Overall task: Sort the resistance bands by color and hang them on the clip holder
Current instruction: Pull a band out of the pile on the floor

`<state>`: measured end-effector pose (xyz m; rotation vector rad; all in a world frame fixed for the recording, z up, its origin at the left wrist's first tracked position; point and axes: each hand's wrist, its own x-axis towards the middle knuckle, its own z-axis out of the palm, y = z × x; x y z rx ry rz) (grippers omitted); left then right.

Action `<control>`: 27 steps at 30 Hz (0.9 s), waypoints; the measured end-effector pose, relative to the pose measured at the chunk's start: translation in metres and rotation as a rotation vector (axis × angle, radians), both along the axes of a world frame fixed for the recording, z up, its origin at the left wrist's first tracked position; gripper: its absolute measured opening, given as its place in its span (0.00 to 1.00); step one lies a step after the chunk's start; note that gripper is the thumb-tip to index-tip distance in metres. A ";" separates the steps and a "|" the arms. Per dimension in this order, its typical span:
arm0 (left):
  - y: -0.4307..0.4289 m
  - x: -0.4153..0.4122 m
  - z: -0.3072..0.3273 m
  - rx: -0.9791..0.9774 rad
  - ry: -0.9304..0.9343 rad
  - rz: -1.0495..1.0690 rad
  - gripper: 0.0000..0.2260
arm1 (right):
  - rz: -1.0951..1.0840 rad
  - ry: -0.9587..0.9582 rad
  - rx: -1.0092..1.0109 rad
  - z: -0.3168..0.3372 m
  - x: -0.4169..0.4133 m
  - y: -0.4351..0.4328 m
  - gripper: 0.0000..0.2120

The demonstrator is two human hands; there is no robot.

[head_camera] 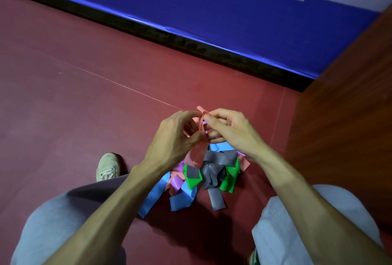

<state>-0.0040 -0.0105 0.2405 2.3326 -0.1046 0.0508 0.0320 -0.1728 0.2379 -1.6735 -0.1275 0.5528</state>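
A tangled heap of resistance bands lies on the dark red floor between my knees: grey (212,171), green (230,176), blue (156,195), purple (177,182) and pink (244,164) ones. Above the heap, both hands hold up one pink band (199,152). My left hand (178,135) pinches its upper end from the left. My right hand (230,129) pinches the same end from the right, fingertips nearly touching the left ones. The band hangs down to the pile. No clip holder is in view.
A blue padded wall mat (233,10) with a black base strip runs across the far side. A brown wooden panel (350,105) stands at the right. My left shoe (108,166) is on the floor left of the heap.
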 end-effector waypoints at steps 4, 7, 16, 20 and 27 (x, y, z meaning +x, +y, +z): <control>-0.001 0.001 0.000 0.006 0.025 -0.064 0.16 | -0.029 -0.163 -0.173 -0.007 0.003 -0.003 0.13; 0.000 0.000 0.000 0.027 0.044 -0.102 0.17 | -0.048 -0.296 -0.268 -0.013 0.005 -0.006 0.05; 0.023 0.006 -0.006 0.103 -0.103 0.019 0.16 | 0.057 -0.396 -0.362 -0.015 0.005 -0.010 0.04; 0.021 0.006 -0.002 0.060 -0.130 -0.014 0.16 | 0.107 -0.388 -0.339 -0.014 0.005 -0.011 0.05; 0.023 0.007 0.000 0.058 -0.151 -0.025 0.07 | 0.106 -0.344 -0.255 -0.011 0.005 -0.010 0.10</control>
